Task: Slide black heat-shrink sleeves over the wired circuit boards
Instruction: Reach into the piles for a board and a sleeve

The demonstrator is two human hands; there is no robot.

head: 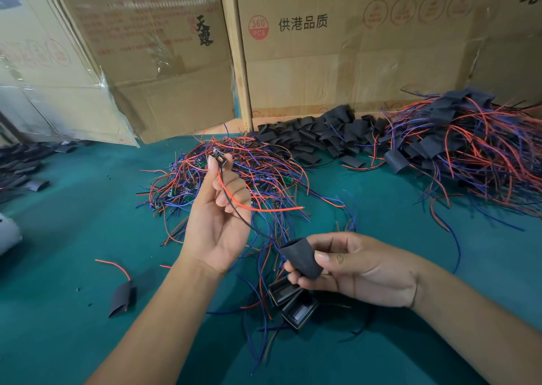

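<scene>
Left hand (218, 223) raised palm-up over green worktop (73, 223), fingers pinching small circuit board (219, 158) at fingertips; red wire (258, 207) and black wire (249, 223) trail down from it across palm. Right hand (360, 270) lower, fingers gripping black heat-shrink sleeve (302, 257), open mouth toward left hand, apart from board. Heap of unsleeved wired boards (234, 173) behind left hand; loose sleeve pile (322, 138) against cardboard boxes (322, 47); sleeved pile (469, 144) at far right

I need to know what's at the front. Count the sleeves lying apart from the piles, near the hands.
3, not counting the one held. One sleeve lies front left with a red wire; two open sleeves sit under the right hand. Wires may hide more.
</scene>
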